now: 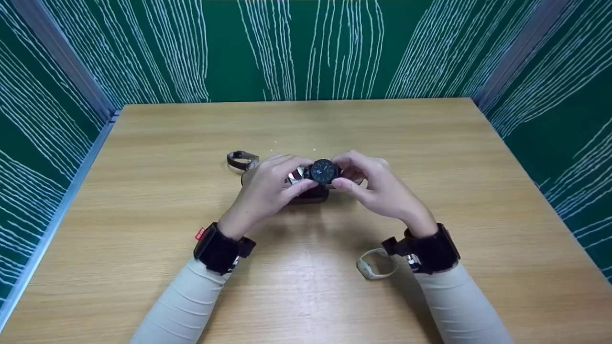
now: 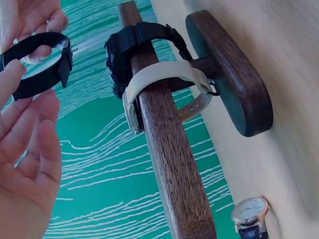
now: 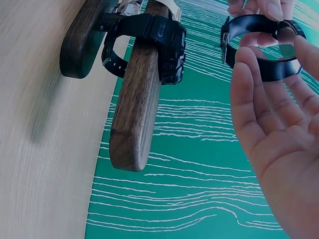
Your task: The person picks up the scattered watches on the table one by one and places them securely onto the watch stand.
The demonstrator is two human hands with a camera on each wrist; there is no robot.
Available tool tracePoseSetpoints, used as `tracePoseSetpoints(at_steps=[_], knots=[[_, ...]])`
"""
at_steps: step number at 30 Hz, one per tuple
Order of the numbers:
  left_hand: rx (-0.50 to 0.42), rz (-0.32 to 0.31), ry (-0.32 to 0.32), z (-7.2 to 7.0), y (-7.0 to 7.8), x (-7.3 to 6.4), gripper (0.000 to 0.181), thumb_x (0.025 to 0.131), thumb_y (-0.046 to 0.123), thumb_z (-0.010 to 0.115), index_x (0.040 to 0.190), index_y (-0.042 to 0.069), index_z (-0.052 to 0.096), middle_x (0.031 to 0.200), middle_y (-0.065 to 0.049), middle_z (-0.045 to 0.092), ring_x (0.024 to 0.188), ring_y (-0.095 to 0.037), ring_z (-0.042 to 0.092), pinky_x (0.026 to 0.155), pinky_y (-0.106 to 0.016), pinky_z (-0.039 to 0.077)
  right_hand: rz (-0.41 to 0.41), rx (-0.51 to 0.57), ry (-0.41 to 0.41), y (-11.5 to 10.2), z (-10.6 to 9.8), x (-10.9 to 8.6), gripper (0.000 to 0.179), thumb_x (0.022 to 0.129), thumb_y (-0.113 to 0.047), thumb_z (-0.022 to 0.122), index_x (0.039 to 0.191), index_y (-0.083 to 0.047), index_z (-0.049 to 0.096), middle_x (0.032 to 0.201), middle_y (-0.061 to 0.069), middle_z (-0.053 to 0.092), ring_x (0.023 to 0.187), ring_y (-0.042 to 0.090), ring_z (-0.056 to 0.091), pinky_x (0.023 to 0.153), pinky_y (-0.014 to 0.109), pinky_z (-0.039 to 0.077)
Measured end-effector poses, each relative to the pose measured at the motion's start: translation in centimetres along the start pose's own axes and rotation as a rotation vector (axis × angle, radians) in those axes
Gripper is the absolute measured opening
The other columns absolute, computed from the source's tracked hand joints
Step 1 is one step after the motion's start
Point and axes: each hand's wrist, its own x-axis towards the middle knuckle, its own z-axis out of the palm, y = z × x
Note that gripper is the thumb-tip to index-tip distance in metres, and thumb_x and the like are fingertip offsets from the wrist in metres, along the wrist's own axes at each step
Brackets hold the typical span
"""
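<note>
Both hands hold a black wristwatch [image 1: 323, 171] between them, its round dark dial facing up in the head view. Fingers and thumb of my left hand [image 1: 270, 184] pinch one side of it; my right hand [image 1: 373, 184] pinches the other. In the left wrist view the black strap [image 2: 37, 82] forms a closed-looking loop. Beside the hands stands a dark wooden T-shaped watch stand [image 2: 172, 144]. A chunky black watch [image 3: 169, 50] and a watch with a pale strap [image 2: 159, 74] hang round its bar. In the head view the hands largely hide the stand.
On the wooden table [image 1: 143, 239], a dark-strapped watch [image 1: 241, 159] lies beyond the left hand. A pale watch [image 1: 377, 265] lies near the right wrist. The stand's oval base [image 2: 244, 84] rests on the table. Green walls with white lines [image 1: 224, 52] surround it.
</note>
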Motion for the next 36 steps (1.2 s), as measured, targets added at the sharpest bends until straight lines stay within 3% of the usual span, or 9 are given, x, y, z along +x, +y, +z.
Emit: tracePoseSetpoints(at_steps=[8,17,29,36], knots=[[-0.078,-0.008,-0.005,0.06,-0.08,-0.04,0.032,0.099,0.035,0.075,0.122,0.013,0.075,0.114,-0.001,0.079,0.094,-0.017,0.071,0.082,-0.036,0.055,-0.002,0.002,-0.005,0.29,-0.01,0.02,0.024,0.100,-0.012,0.074,0.122,-0.004,0.070,0.105,0.000,0.075,0.083,0.013,0.070,0.073,0.023,0.058],[-0.070,-0.042,0.007,0.01,-0.14,0.15,0.035,0.097,0.037,0.076,0.123,0.014,0.077,0.111,0.000,0.080,0.093,-0.015,0.074,0.080,-0.035,0.055,0.049,-0.035,-0.002,0.41,-0.01,-0.02,0.021,0.100,-0.015,0.075,0.118,-0.005,0.072,0.101,-0.001,0.075,0.081,0.011,0.069,0.072,0.022,0.056],[-0.047,-0.029,-0.015,-0.13,-0.09,0.14,0.031,0.100,0.038,0.073,0.121,0.016,0.079,0.114,0.000,0.081,0.091,-0.015,0.074,0.079,-0.036,0.055,0.091,-0.061,-0.012,0.26,-0.19,-0.02,0.020,0.101,-0.015,0.074,0.118,-0.005,0.073,0.103,0.000,0.076,0.083,0.011,0.069,0.075,0.023,0.056],[-0.028,-0.058,-0.043,-0.22,0.04,0.10,0.036,0.099,0.040,0.073,0.126,0.016,0.077,0.119,-0.003,0.080,0.102,-0.019,0.076,0.085,-0.039,0.053,0.107,-0.047,-0.030,0.44,-0.25,-0.06,0.021,0.101,-0.015,0.074,0.120,-0.005,0.073,0.105,0.000,0.076,0.084,0.011,0.070,0.076,0.023,0.057]])
